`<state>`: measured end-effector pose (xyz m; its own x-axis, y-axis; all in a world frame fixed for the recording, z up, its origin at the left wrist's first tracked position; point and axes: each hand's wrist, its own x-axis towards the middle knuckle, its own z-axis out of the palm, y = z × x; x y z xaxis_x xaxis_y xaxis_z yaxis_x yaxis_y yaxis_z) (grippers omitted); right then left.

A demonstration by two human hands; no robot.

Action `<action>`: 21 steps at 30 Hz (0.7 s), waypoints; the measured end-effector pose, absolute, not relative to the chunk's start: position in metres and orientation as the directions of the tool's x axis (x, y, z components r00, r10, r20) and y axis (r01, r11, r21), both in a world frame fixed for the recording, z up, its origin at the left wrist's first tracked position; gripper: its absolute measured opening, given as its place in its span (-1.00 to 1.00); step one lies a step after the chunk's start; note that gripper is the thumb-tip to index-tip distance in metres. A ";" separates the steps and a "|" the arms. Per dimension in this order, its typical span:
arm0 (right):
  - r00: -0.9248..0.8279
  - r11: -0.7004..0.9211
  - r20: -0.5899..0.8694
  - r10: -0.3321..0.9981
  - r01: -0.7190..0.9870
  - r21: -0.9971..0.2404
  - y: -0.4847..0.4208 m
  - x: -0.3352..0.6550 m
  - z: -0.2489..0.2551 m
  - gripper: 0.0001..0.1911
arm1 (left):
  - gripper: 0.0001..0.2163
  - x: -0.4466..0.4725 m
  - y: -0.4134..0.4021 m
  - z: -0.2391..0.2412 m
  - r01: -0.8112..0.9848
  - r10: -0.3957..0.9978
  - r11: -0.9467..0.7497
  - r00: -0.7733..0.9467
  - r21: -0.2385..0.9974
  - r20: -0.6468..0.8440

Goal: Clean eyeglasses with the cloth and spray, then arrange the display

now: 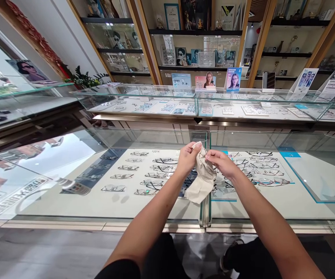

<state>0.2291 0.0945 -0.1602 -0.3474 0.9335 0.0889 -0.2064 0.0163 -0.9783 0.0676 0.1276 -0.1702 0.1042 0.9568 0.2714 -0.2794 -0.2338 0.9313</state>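
My left hand (188, 155) is closed on the upper end of a cream-coloured cleaning cloth (200, 186) with a zigzag-cut edge. The cloth is bunched at the top and hangs loosely below the fingers. My right hand (221, 162) pinches at the cloth's right side, thumb and forefinger together. Some thin, pale edge shows by the fingertips, too small to name; whether anything is wrapped in the folds is hidden. Both hands are above a glass display case (155, 213), near the seam between two cases. Beneath the glass lie rows of eyeglasses (121, 176).
A second glass counter (144, 116) with frames inside runs across behind. On it stand advertising cards (233, 79) and a small mirror (268, 81). Shelves (194, 32) line the back wall. A green plant (86, 77) is at the left. The near case reflects light from outside.
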 end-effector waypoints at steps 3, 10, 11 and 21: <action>-0.292 0.037 0.095 0.952 -0.196 -0.980 0.096 0.234 -0.157 -0.53 | -0.44 0.066 0.130 -0.170 -0.312 0.950 -0.186 0.187 0.932 0.252; -0.326 0.025 0.090 0.941 -0.199 -0.980 0.093 0.232 -0.157 -0.43 | -0.45 0.069 0.126 -0.168 -0.352 0.947 -0.133 0.229 0.926 0.224; -0.340 0.030 0.094 0.936 -0.190 -0.981 0.092 0.230 -0.158 -0.41 | -0.46 0.069 0.125 -0.168 -0.341 0.954 -0.147 0.198 0.929 0.224; -0.255 0.069 0.135 0.958 -0.253 -0.965 0.092 0.229 -0.158 -0.50 | -0.42 0.072 0.127 -0.172 -0.377 0.963 -0.187 0.115 0.907 0.246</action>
